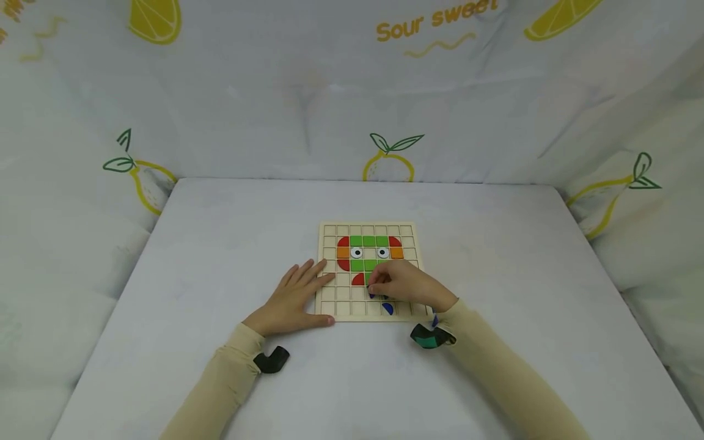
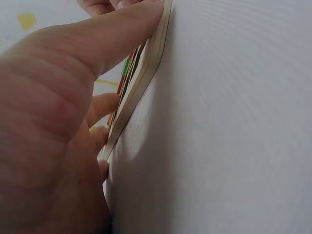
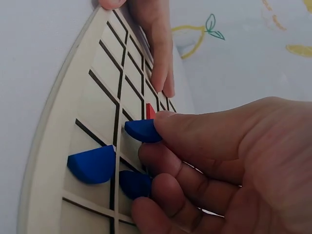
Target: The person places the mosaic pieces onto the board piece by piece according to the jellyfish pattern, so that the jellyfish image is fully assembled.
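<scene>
A wooden grid board (image 1: 330,308) lies flat on the table. My left hand (image 1: 291,302) rests at its left side with fingers spread; its thumb (image 2: 122,31) touches the near edge. Over the lower part of the board, my right hand (image 1: 409,284) pinches a blue quarter-round tile (image 3: 142,130) between thumb and index finger. Another blue tile (image 3: 135,184) sits under its other fingers, and a third blue tile (image 3: 92,165) lies nearer the board's edge. Green tiles (image 1: 368,241), red tiles (image 1: 358,280), orange tiles (image 1: 396,252) and eye tiles (image 1: 356,252) fill upper cells. My right hand hides some cells.
The board stands on a white table (image 1: 220,244). Pale cloth (image 1: 264,110) printed with lemons hangs behind the table and at both sides. Dark bands (image 1: 271,359) show at both sleeve cuffs.
</scene>
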The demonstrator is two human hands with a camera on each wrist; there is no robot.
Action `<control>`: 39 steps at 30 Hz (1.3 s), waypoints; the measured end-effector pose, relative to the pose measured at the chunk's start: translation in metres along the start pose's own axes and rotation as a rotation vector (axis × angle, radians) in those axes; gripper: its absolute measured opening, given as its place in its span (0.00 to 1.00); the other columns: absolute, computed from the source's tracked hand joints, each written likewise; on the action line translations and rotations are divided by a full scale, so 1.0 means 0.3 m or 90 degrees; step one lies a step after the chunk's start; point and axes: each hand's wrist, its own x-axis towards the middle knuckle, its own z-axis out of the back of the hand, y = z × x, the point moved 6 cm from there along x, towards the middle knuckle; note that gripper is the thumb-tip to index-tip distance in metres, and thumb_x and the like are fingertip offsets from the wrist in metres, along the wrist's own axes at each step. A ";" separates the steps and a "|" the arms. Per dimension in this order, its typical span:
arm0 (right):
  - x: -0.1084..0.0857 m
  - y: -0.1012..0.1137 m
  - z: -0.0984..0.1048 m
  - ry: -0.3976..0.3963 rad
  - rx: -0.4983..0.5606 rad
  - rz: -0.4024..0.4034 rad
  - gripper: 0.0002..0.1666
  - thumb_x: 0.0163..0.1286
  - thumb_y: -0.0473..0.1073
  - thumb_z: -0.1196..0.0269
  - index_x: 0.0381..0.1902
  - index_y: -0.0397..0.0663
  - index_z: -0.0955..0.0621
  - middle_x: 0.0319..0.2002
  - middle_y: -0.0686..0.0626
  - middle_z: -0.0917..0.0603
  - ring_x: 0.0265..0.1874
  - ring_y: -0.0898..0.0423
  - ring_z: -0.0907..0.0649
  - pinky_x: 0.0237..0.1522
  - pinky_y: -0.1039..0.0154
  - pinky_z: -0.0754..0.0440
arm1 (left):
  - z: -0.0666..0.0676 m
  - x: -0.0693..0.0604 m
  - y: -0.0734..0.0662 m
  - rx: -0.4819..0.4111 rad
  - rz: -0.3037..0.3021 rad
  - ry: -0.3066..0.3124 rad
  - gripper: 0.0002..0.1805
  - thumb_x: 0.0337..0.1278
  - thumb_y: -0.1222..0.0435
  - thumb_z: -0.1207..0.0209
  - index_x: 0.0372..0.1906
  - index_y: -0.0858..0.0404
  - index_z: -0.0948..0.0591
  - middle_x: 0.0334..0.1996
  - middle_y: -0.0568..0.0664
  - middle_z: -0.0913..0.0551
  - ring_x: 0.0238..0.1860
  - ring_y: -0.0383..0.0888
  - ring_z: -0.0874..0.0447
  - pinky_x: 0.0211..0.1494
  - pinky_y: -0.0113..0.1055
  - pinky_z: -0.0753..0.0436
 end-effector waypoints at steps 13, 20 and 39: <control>-0.002 0.007 -0.020 -0.049 -0.069 -0.018 0.07 0.71 0.45 0.33 0.34 0.50 0.14 0.26 0.55 0.17 0.25 0.59 0.24 0.29 0.67 0.25 | 0.001 0.000 -0.008 -0.004 0.015 0.010 0.52 0.54 0.36 0.35 0.80 0.49 0.40 0.84 0.46 0.57 0.85 0.52 0.66 0.85 0.55 0.64; -0.010 0.010 -0.023 -0.068 -0.081 -0.029 0.08 0.70 0.45 0.33 0.32 0.50 0.14 0.25 0.55 0.17 0.24 0.59 0.24 0.28 0.68 0.26 | -0.007 0.002 -0.001 0.001 0.020 0.012 0.52 0.54 0.35 0.36 0.81 0.48 0.42 0.84 0.45 0.58 0.85 0.50 0.67 0.85 0.54 0.65; -0.108 -0.030 0.111 -0.145 0.003 -0.040 0.11 0.75 0.49 0.40 0.39 0.48 0.19 0.26 0.51 0.25 0.26 0.55 0.26 0.26 0.65 0.31 | -0.001 0.001 -0.004 0.005 0.016 0.009 0.52 0.54 0.36 0.35 0.81 0.49 0.41 0.84 0.46 0.57 0.85 0.51 0.65 0.85 0.55 0.64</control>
